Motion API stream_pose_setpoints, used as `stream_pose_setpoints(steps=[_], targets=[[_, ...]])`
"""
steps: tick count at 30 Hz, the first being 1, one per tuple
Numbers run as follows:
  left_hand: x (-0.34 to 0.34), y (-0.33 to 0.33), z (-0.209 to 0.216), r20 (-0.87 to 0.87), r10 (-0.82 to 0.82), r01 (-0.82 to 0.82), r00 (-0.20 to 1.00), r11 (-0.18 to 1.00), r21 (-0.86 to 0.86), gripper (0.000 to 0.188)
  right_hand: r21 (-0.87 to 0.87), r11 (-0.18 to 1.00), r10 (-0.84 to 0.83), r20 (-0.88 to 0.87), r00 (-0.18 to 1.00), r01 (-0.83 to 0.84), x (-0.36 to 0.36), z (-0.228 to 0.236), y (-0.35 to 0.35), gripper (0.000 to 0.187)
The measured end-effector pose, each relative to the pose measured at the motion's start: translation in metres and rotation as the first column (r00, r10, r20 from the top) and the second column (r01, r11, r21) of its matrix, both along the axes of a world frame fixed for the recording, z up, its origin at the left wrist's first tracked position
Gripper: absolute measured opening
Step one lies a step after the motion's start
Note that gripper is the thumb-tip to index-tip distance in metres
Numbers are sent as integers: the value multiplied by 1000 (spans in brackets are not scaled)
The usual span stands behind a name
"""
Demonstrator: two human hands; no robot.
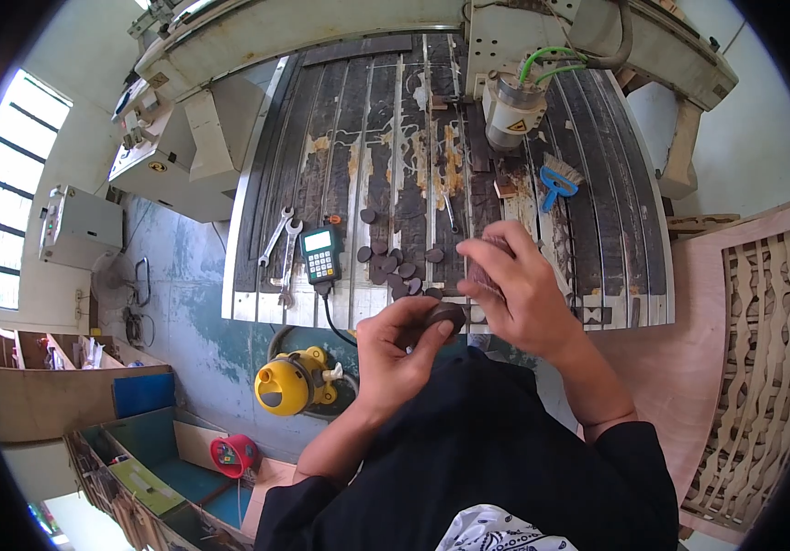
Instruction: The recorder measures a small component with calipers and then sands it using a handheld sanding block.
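the slatted machine bed [615, 220] stretches to the far side, a loose cluster of dark discs [407, 270] left of centre toward its near edge. my right hand [531, 289] grasps a brown piece [481, 277], partly hidden; my left hand [395, 354], nearer, pinches 1 dark disc [448, 315]. i'd judge the work underway: 1 disc in hand, the cluster unheld; which are finished, i cannot tell.

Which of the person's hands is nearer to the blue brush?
Right. The right hand is below and slightly left of the blue brush in the picture; the left hand is lower and much farther left.
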State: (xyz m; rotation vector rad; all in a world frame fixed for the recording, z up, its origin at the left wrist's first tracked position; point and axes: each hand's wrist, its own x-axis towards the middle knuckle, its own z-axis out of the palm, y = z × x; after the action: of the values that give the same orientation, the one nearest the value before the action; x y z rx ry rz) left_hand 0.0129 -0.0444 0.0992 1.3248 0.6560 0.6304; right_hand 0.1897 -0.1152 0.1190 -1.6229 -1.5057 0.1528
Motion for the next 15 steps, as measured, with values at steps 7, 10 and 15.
stream_pose_setpoints(steps=[7,10,15], targets=[[4,2,-8,47,6,-7,999,1000,21,20,43,985,168,8,986,-169,-9,12,-5,40],[0,3,-9,33,-18,11,999,976,216,18,55,978,200,-10,980,-199,-14,2,-2,38],[-3,4,-8,9,-4,4,1000,1000,-7,17,49,998,-41,-27,999,42,13,-9,-2,31]])
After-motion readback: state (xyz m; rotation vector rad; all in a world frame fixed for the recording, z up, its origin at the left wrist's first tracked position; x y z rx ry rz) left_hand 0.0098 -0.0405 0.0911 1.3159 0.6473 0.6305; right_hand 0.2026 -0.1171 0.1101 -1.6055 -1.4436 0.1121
